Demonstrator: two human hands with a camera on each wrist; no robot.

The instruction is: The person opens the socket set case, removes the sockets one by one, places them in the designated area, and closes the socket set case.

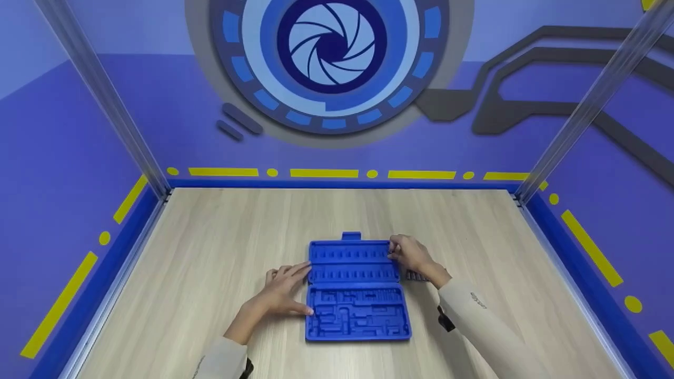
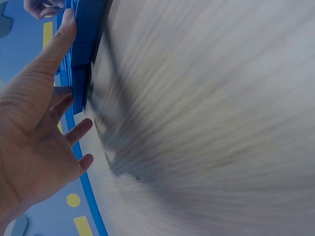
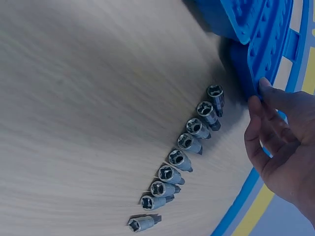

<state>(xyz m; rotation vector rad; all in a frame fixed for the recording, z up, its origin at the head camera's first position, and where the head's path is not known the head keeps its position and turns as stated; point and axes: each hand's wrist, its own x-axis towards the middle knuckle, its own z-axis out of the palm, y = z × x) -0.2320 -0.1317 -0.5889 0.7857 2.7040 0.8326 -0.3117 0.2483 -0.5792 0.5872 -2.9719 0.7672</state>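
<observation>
An opened blue plastic tool case (image 1: pixel 358 284) lies on the table, its molded recesses facing up. My left hand (image 1: pixel 281 292) rests along the case's left side with fingers spread. In the left wrist view, the left thumb (image 2: pixel 61 39) touches the rim of the case (image 2: pixel 88 34). At the lid's far right corner, my right hand (image 1: pixel 413 253) pinches the edge between thumb and fingers; whether a small part is also between them is hidden. Several metal bit sockets (image 3: pixel 179 160) lie in a slanting row right of the case, partly covered by the right arm in the head view.
The case's latch tab (image 1: pixel 351 236) sticks out from the lid's far edge. Pale wood-grain tabletop (image 1: pixel 237 226) surrounds the case. Blue printed panels (image 1: pixel 158 131) and metal posts (image 1: pixel 595 100) border the table at the back and sides.
</observation>
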